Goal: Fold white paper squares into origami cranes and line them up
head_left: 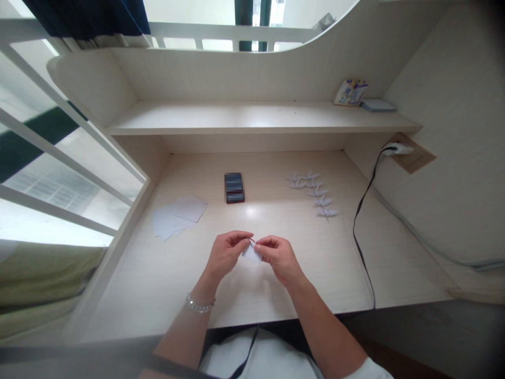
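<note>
A small folded piece of white paper [251, 253] is pinched between my two hands, just above the desk near its front edge. My left hand [229, 251] grips its upper left side with thumb and fingertips. From the other side, my right hand [278, 255] pinches the upper right edge. The paper's exact fold is partly hidden by my fingers. Several folded white paper cranes [317, 193] stand in a curved row at the back right. To the left, loose white paper sheets [173, 217] lie overlapping.
A dark phone [234, 188] lies at the back middle of the desk [252, 295]. A black cord [357, 231] runs from the wall socket [412, 152] down over the front edge at right. On the shelf [236, 116] are a small colourful box [350, 92] and a flat pad [377, 105].
</note>
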{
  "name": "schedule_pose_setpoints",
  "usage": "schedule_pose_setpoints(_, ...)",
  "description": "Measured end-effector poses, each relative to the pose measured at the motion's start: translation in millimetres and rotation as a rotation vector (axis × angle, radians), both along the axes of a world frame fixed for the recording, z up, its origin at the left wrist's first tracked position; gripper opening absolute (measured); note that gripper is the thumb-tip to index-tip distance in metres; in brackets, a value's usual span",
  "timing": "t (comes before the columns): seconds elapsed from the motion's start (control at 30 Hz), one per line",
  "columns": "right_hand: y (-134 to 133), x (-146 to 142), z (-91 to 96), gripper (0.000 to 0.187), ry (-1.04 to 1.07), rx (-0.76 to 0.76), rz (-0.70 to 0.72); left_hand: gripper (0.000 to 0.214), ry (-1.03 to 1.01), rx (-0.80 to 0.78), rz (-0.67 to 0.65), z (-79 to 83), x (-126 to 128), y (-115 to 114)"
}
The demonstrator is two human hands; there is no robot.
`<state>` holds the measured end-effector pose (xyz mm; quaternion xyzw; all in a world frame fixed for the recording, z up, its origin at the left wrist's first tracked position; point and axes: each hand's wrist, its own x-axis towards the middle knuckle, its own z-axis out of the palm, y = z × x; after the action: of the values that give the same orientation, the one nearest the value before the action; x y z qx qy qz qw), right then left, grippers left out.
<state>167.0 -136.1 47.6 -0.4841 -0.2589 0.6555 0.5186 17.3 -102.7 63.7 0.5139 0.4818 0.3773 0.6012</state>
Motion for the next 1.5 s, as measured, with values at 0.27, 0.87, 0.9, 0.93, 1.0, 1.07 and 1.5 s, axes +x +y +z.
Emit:
schedule_pose_setpoints(0.27,-3.6,-3.5,6.2,0.018,0.012,0.024,-0.013,0.024,-0.086,0.025,0.008,1.6,-0.7,-2.9)
schedule_pose_setpoints(0.87,-6.1,-6.7,8.8,0.015,-0.020,0.088,-0.021,0.022,-0.153,0.006,0.067,3.1,0.0,-4.4)
schedule_pose_setpoints(0.9,-6.2,-7.3,9.1,0.014,-0.037,0.102,-0.031,0.021,-0.160,0.002,0.077,2.6,0.9,-4.6)
schedule_pose_setpoints(0.93,-6.3,-7.8,9.2,0.013,-0.050,0.112,-0.040,0.021,-0.169,-0.002,0.086,1.9,1.7,-4.9)
schedule_pose_setpoints(1.0,-6.6,-8.7,8.8,0.012,-0.069,0.121,-0.055,0.020,-0.187,-0.012,0.099,0.5,3.2,-5.6)
schedule_pose_setpoints(1.07,-7.0,-9.2,7.7,0.012,-0.078,0.123,-0.069,0.020,-0.200,-0.027,0.108,-0.5,4.1,-6.7)
schedule_pose_setpoints(1.5,-10.5,-11.2,4.0,0.012,-0.195,0.207,-0.067,0.031,-0.174,-0.086,0.085,1.7,0.8,-7.4)
